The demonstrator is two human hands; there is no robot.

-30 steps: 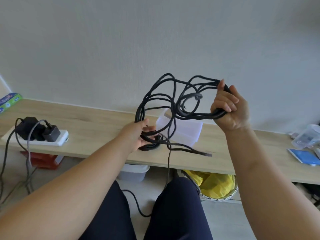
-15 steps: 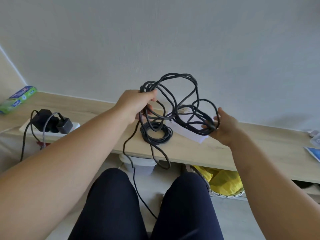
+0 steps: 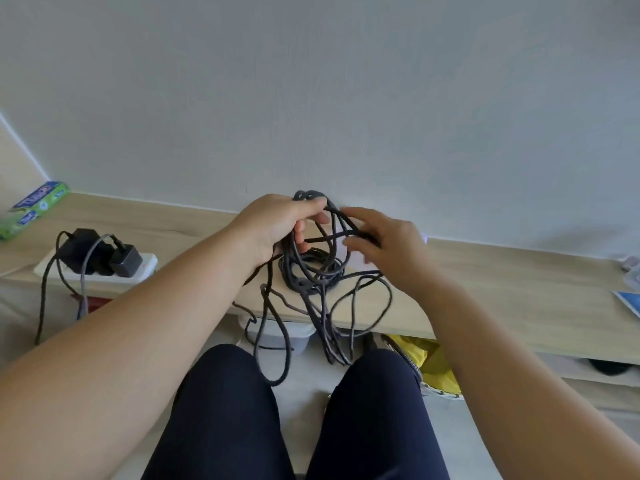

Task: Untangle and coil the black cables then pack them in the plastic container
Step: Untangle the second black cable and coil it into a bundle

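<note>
Evidently caught mid-untangle: nothing coiled neatly, nothing packed. Gripped a bunch of the black cables [image 3: 313, 271] in the left hand [image 3: 277, 226], fingers curled round the top of the loops, just above the counter [image 3: 485, 292]. Reached in from the other side with the right hand [image 3: 391, 251], fingers bent among the strands; could not tell whether pinching one or only touching it. Had part of the tangle heaped on the counter right under both hands, with long loops spilling over the near edge and hanging below them.

Judged the next move to call for finding a free end and drawing it slackly back through the crossings, without cinching a knot, before any coiling.

Glimpsed only a pale sliver of the plastic container [image 3: 349, 259] between and behind the hands; could not tell its contents. Saw a white tub [image 3: 277, 336] under the counter below the left hand, contents hidden, and a basket [image 3: 441, 393] holding a yellow bag [image 3: 433, 362] below the right.
</note>
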